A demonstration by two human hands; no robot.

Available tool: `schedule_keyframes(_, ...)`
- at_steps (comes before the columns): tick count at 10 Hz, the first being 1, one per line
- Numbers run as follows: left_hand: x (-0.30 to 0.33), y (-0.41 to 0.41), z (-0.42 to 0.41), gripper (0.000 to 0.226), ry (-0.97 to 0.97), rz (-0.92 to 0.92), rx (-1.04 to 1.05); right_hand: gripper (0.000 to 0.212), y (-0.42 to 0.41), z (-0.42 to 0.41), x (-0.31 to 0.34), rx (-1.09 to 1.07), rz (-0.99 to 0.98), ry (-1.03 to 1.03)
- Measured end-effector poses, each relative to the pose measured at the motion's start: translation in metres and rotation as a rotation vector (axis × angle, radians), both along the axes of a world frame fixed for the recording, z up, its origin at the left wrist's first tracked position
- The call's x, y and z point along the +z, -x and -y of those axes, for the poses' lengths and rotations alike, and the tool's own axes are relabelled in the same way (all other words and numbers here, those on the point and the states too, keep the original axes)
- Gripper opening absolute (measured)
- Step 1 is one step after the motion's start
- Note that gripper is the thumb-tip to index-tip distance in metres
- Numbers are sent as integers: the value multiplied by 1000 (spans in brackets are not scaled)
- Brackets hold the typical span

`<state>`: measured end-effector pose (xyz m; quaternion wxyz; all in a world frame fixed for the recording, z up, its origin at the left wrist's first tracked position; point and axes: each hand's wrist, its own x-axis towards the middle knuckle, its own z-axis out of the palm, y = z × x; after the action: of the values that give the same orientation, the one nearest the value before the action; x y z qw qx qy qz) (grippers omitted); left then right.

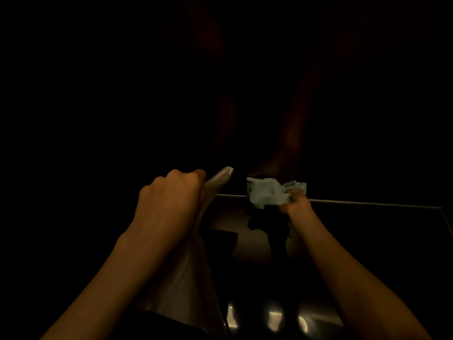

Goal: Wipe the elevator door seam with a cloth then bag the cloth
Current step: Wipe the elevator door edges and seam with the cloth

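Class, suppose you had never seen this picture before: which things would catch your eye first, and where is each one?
The light blue cloth stands out most, bunched in the right hand just right of centre, at the thin bright metal edge that runs across the dark scene. Left of it, the left hand grips a pale plastic bag that hangs down along the forearm. Small bright reflections glint at the bottom.

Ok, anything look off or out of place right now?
Nothing stands out. The left hand grips the plastic bag, the right hand pinches the blue cloth, not yet bagged. The scene is very dark, so the surroundings cannot be checked.
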<state>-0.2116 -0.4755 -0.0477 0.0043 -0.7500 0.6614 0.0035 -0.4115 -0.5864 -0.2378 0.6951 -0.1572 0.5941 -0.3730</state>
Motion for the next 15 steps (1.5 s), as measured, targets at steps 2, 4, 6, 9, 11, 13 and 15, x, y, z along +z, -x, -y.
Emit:
schedule_keyframes(2, 6, 4, -6, 22, 106, -91, -5, 30, 16, 24, 14, -312, 51, -45)
schedule_keyframes(4, -2, 2, -10, 24, 100, -128, 14, 35, 16, 29, 15, -650, 564, -85)
schedule_keyframes(6, 9, 1, -13, 25, 128, -136, 39, 24, 14, 31, 51, -559, 484, -21)
schedule_keyframes(9, 19, -2, -17, 28, 200, -151, 17, 19, 9, 22, 117, -481, -108, 513)
schedule_keyframes(11, 20, 2, -21, 28, 208, -115, 21, 19, 20, 23, 105, -278, -799, 965)
schedule_keyframes(13, 19, 5, -23, 27, 209, -53, 15, 22, 21, 22, 84, -151, -1098, 1086)
schedule_keyframes(15, 23, 11, -18, 30, 199, 13, -5, 20, 14, 35, 133, -274, -1115, 1320)
